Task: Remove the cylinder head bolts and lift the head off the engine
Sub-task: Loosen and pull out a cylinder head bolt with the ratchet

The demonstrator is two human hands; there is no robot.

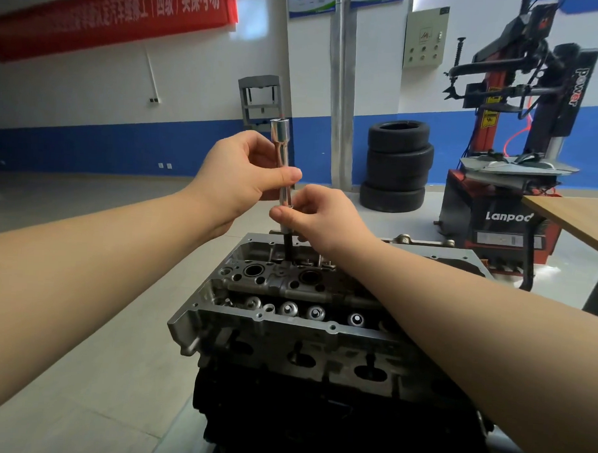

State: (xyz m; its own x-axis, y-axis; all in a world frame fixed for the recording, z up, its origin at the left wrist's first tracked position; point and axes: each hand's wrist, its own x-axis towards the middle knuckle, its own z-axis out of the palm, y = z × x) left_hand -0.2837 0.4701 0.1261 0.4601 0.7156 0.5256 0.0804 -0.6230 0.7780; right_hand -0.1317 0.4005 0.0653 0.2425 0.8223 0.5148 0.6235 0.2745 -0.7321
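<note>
The grey aluminium cylinder head (286, 332) sits on the dark engine block (316, 432) in front of me, valve gear exposed. A long chrome socket extension (281, 150) stands upright above the head's far side. My left hand (238, 175) grips its middle with fingers and thumb curled round it. My right hand (322, 217) pinches its lower end, where a dark bolt shank (287, 248) hangs below and reaches down to a hole in the head.
A stack of black tyres (396, 165) stands by the wall beyond the engine. A red and black tyre changer (509, 160) is at the right, with a wooden table corner (578, 221) beside it. Grey floor (82, 285) lies to the left.
</note>
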